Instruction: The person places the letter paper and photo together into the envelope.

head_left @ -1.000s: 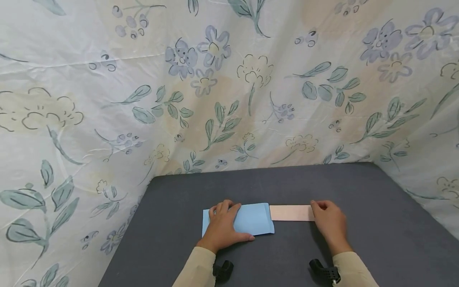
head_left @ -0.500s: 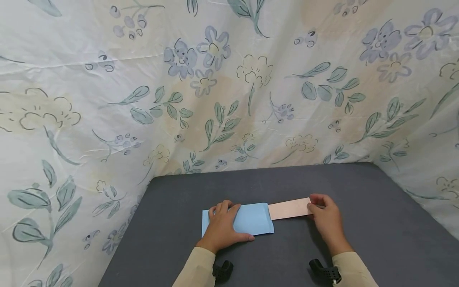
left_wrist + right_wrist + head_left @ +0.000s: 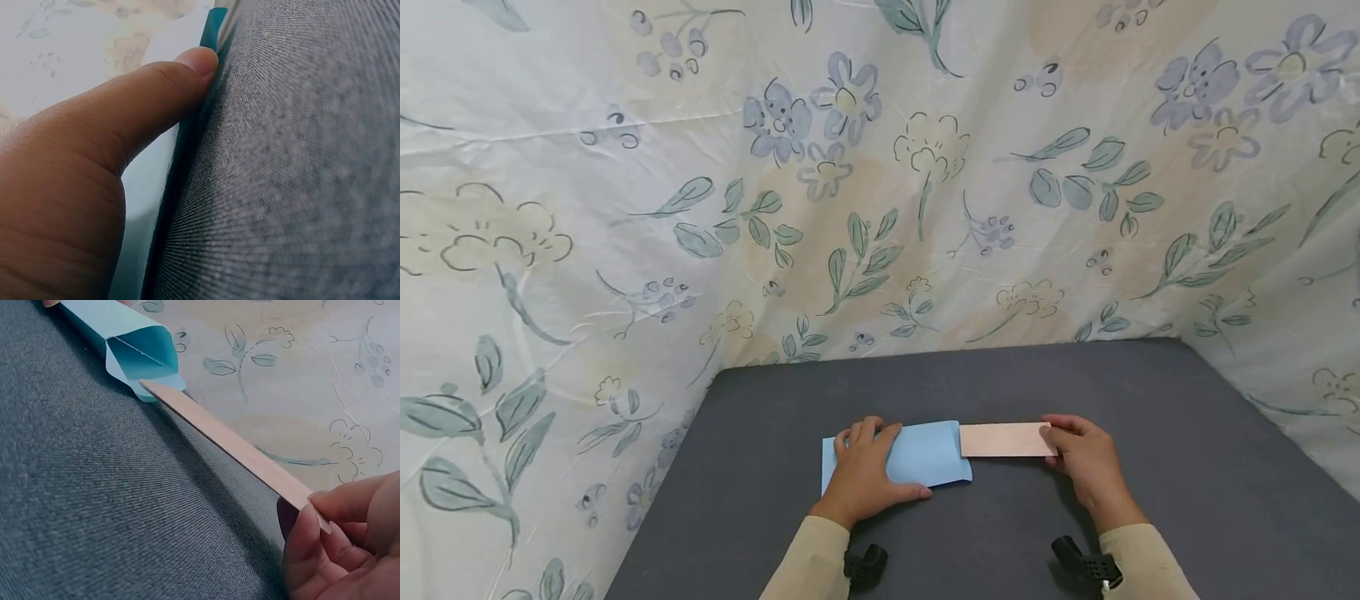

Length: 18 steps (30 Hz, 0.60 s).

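Observation:
A light blue paper box (image 3: 927, 454) lies flat on the dark tabletop. My left hand (image 3: 865, 475) spans it from above, fingers over the far edge and the thumb (image 3: 150, 94) along the near edge, holding it. In the right wrist view the box's right end (image 3: 140, 353) gapes, with flaps spread. My right hand (image 3: 1086, 462) pinches the outer end of a flat, pale pink strip (image 3: 1003, 440) between thumb and fingers. The strip (image 3: 231, 444) slants above the table, its far tip overlapping the lower flap at the box's mouth.
The dark grey, cloth-textured tabletop (image 3: 940, 383) extends around both hands. Floral fabric (image 3: 865, 208) hangs behind the table and along its sides. Black wrist devices (image 3: 867, 567) sit at both cuffs.
My right hand has changed its hold on the strip's end, thumb now on top. The strip tilted upward at its right end, then came back level. My left hand and the box barely moved.

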Each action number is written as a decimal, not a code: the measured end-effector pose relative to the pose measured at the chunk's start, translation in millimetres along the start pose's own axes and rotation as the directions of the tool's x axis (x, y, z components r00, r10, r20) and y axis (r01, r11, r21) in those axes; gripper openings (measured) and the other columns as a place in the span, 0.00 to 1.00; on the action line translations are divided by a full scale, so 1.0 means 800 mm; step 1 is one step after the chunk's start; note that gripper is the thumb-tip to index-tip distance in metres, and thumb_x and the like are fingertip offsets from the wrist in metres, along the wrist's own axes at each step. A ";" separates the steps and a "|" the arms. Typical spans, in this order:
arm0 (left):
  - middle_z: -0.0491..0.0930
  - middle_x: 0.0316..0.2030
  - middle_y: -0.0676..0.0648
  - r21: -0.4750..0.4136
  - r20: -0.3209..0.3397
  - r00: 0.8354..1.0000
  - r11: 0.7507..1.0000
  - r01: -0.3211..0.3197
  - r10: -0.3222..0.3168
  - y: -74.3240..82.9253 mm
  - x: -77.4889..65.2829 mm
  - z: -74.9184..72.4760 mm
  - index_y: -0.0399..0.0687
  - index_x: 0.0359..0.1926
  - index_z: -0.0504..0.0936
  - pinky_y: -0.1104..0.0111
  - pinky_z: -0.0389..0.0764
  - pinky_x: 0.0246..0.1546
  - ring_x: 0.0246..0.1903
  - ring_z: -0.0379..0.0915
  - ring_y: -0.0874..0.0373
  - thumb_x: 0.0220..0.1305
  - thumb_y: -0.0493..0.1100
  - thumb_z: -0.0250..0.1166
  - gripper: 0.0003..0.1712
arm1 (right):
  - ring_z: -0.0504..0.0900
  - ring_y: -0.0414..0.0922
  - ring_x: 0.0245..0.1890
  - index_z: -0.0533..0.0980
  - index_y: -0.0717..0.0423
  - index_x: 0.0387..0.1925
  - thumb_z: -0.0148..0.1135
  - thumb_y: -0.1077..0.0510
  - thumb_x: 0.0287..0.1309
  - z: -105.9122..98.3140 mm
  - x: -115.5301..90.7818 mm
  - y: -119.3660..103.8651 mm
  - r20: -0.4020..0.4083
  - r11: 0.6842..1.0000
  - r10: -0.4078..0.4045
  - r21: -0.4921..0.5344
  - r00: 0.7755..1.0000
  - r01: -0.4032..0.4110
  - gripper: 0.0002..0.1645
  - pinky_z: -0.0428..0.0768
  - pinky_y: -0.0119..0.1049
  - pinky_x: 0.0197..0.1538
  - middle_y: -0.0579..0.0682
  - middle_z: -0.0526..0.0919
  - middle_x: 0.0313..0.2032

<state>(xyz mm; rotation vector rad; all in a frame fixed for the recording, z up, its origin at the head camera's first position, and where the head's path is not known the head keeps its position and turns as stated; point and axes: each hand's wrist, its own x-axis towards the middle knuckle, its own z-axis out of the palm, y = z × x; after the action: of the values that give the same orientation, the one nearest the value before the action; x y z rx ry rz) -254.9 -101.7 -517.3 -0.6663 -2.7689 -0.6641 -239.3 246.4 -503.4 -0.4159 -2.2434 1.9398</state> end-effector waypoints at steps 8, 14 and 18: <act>0.71 0.66 0.44 -0.003 -0.009 1.000 1.000 0.015 -0.015 -0.002 0.001 -0.001 0.49 0.77 0.77 0.34 0.53 0.69 0.67 0.63 0.44 0.50 0.79 0.79 0.62 | 0.82 0.42 0.39 0.75 0.69 0.70 0.66 0.63 0.76 0.000 0.000 -0.005 -0.010 0.994 0.019 0.106 1.000 -0.018 0.26 0.86 0.35 0.39 0.49 0.84 0.48; 0.71 0.67 0.43 -0.007 -0.011 0.999 0.999 0.037 -0.037 -0.003 0.003 -0.001 0.49 0.77 0.77 0.34 0.52 0.69 0.69 0.63 0.44 0.50 0.81 0.78 0.62 | 0.84 0.42 0.41 0.73 0.69 0.71 0.64 0.62 0.78 0.003 0.002 -0.005 0.012 0.990 0.015 0.139 1.000 -0.017 0.26 0.86 0.35 0.42 0.50 0.83 0.50; 0.71 0.67 0.43 -0.006 -0.018 0.999 0.999 0.037 -0.037 -0.005 0.004 -0.001 0.50 0.77 0.77 0.34 0.53 0.69 0.68 0.63 0.44 0.50 0.81 0.77 0.62 | 0.83 0.43 0.41 0.73 0.70 0.70 0.64 0.62 0.78 0.005 0.003 -0.005 0.033 0.988 0.006 0.155 0.999 -0.011 0.26 0.86 0.35 0.42 0.51 0.82 0.50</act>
<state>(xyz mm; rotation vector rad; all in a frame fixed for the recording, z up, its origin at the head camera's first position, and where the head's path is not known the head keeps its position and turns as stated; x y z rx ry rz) -259.4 -104.0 -517.2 -0.6086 -2.7695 -0.6818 -242.9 242.8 -500.6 -0.3759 -2.0928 2.1210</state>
